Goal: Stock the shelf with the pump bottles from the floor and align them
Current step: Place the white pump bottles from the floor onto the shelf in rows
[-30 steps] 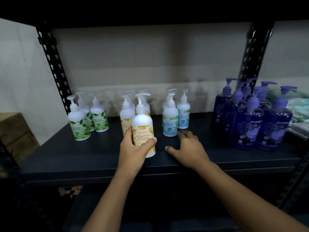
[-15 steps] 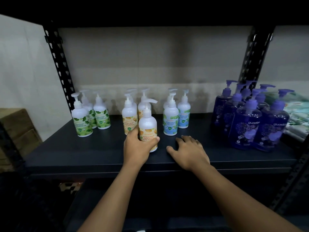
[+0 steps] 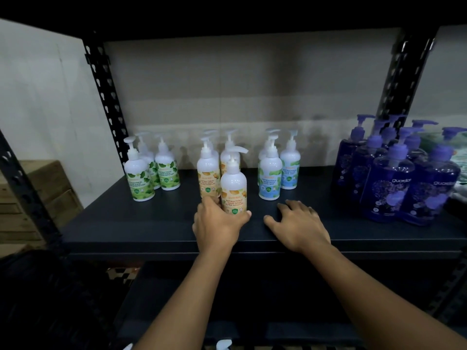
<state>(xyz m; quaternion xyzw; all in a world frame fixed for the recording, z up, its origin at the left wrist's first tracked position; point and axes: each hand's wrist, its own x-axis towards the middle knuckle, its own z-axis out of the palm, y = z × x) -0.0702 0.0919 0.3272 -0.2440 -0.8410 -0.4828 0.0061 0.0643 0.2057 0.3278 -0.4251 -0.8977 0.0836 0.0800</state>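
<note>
Pump bottle is upright near the middle of the shelf's front edge, just in front of two orange-label bottles. Its base is hidden by the hand, so I cannot tell whether it rests on the board. It looks like smooth, stiff plastic, likely full and weighty low down, with a glossy label that could slip in a loose grip. The thin pump neck seems the weak part, so the round body is the place to hold. The left hand grips it there, fingers and thumb curled round the lower label. The right hand lies flat on the shelf just beside it, fingers spread, holding nothing. The bottle is white with an orange fruit-print hand-wash label, and its white spout points right. Green-label bottles stand toward the left end and purple bottles toward the right end
</note>
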